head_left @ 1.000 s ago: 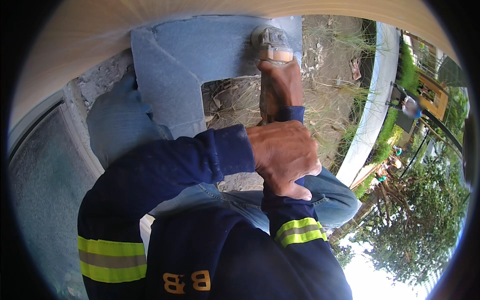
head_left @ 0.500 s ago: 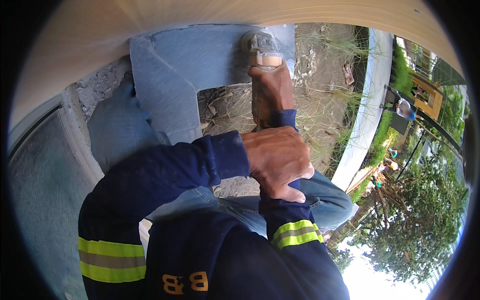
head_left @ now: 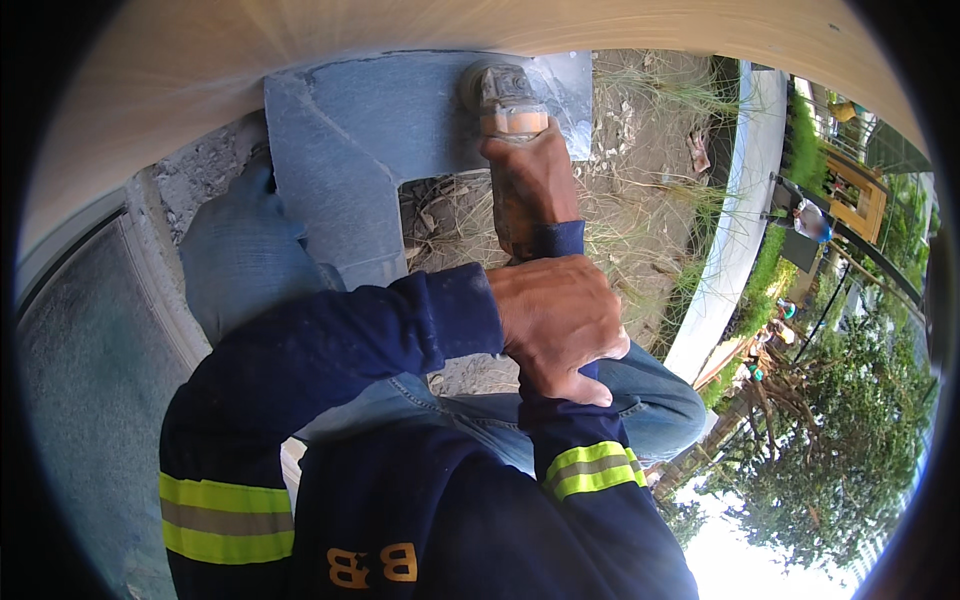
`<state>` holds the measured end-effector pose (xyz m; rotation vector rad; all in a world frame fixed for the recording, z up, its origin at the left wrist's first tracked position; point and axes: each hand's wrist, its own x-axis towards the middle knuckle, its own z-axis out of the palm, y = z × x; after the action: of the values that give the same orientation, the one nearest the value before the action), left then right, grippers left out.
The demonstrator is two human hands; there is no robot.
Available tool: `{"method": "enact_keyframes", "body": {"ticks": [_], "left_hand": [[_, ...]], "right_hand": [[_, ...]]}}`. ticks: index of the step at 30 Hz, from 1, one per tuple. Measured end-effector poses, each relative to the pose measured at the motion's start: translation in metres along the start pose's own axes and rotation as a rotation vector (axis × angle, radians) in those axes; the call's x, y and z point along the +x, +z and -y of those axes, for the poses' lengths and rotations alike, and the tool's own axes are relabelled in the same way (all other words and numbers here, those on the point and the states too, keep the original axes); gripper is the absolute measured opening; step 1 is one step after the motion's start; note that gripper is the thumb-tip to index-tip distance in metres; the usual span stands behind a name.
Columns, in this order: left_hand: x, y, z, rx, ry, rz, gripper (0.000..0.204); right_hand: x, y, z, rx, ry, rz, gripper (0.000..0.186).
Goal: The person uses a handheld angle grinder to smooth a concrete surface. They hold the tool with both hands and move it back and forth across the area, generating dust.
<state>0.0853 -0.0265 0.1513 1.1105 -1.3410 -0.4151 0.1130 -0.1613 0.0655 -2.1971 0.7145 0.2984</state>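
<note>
My right hand [head_left: 535,175] is wrapped around the body of an angle grinder [head_left: 514,118] with an orange band and a dusty metal head. The grinder's head rests on the right part of a grey-blue stone slab [head_left: 420,115], and its disc is mostly hidden beneath it. A pale, dusty patch shows on the slab just right of the tool. My left hand [head_left: 560,320] crosses over and clasps my right forearm near the wrist, thumb along the dark blue sleeve. The slab has a cut-out on its near side and a pale line running diagonally across its left part.
A beige wall [head_left: 450,25] borders the slab's far edge. Dry grass and soil [head_left: 640,190] lie to the right, up to a pale curb [head_left: 715,250]. My jeans-clad knee [head_left: 240,250] is at the left, by a glass panel [head_left: 100,400]. People are in the distance.
My right hand and the grinder have slid a little left along the slab, uncovering more of the pale dusty patch. The left hand keeps its hold on my right forearm.
</note>
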Motion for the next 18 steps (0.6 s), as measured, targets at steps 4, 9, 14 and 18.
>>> {"method": "enact_keyframes", "body": {"ticks": [4, 9, 14, 18], "left_hand": [[-0.006, -0.008, -0.003, 0.013, -0.019, 0.028, 0.047], [0.0, -0.011, -0.01, -0.032, 0.036, 0.067, 0.046], [-0.001, -0.018, 0.004, 0.093, 0.034, 0.01, 0.046], [0.015, 0.005, 0.007, -0.043, 0.053, 0.027, 0.045]], "right_hand": [[-0.003, 0.011, -0.004, 0.008, -0.008, 0.019, 0.046], [-0.002, 0.009, -0.014, 0.135, -0.021, 0.026, 0.047], [0.004, 0.029, 0.024, -0.173, 0.055, 0.037, 0.086], [-0.019, 0.002, -0.009, -0.211, 0.12, 0.06, 0.089]]}}
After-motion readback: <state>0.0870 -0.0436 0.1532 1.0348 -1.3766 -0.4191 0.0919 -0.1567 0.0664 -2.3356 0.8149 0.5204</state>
